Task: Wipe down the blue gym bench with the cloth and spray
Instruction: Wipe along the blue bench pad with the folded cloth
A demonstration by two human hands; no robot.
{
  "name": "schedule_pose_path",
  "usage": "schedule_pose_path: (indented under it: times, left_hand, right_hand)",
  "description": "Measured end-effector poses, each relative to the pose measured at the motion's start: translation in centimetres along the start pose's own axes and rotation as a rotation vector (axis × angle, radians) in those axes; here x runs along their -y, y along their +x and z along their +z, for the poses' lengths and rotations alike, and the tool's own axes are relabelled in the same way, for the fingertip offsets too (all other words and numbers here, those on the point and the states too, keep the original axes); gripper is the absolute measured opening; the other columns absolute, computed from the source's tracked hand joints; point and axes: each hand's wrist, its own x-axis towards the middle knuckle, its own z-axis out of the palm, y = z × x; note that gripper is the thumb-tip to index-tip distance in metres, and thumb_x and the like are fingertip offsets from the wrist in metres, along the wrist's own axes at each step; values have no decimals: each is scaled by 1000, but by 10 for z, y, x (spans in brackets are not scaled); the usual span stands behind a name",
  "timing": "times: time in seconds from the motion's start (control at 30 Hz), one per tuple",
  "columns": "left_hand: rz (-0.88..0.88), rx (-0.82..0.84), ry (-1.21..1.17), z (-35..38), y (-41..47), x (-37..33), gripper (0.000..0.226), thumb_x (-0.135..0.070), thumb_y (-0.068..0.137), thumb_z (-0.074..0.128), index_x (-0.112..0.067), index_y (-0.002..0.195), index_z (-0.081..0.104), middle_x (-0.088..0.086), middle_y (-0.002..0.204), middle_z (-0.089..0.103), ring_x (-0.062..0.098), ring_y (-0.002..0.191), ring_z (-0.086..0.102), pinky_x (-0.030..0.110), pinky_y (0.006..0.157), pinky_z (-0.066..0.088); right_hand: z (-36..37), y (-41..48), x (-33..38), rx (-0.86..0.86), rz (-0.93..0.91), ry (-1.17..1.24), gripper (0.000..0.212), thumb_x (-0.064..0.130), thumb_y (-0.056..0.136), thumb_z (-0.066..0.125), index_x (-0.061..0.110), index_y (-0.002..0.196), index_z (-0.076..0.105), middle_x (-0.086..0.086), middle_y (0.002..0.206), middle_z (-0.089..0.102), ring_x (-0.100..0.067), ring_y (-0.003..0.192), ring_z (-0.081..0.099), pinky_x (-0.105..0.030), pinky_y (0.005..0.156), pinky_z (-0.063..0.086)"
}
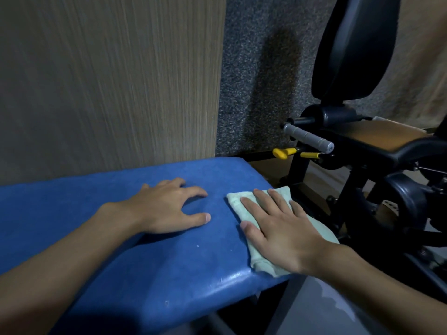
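The blue padded gym bench (145,262) fills the lower left and middle of the head view. A folded pale green cloth (258,258) lies at the bench's right end, partly over the edge. My right hand (280,233) presses flat on the cloth with straight fingers. My left hand (167,209) rests on the bare blue pad to the left of the cloth, fingers spread and lightly bent, holding nothing. No spray bottle is in view.
A wood-grain panel (108,81) stands right behind the bench. A black exercise machine (387,165) with a grey handle (307,137) and yellow levers (284,152) stands close to the bench's right end. Speckled dark carpet wall (266,68) lies behind.
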Motion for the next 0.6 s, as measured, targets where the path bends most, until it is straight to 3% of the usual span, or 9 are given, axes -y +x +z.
schedule_pose_path:
  times: [0.07, 0.23, 0.4, 0.6]
  left_hand:
    - [27, 16, 17, -1, 0, 3, 92, -93, 57, 17, -57, 140, 26, -12, 149, 32, 14, 140, 30, 50, 110, 29]
    - [14, 8, 44, 0, -2, 19, 87, -93, 67, 29, -50, 144, 26, -12, 157, 22, 10, 145, 21, 48, 113, 25]
    - [34, -36, 87, 10, -1, 26, 97, -94, 56, 8, -54, 144, 15, -10, 159, 19, 11, 147, 15, 50, 112, 21]
    - [37, -34, 93, 10, -1, 27, 98, -94, 55, 5, -54, 143, 12, -9, 160, 17, 13, 147, 14, 53, 113, 20]
  right_hand:
    - [-2, 19, 1, 20, 10, 2, 61, 60, 98, 13, 40, 155, 4, 9, 164, -8, -17, 150, -14, -51, 120, -1]
    - [-6, 88, 9, 44, 20, 13, 61, 58, 98, 14, 38, 155, 5, 7, 165, -4, -20, 151, -10, -55, 119, 0]
    - [-11, 169, 22, 38, 52, 13, 61, 56, 98, 16, 36, 155, 11, 5, 164, 4, -23, 151, -4, -58, 117, 5]
    - [-14, 204, 29, 33, 86, 53, 60, 54, 97, 16, 32, 152, 20, 2, 161, 17, -24, 149, 9, -59, 115, 9]
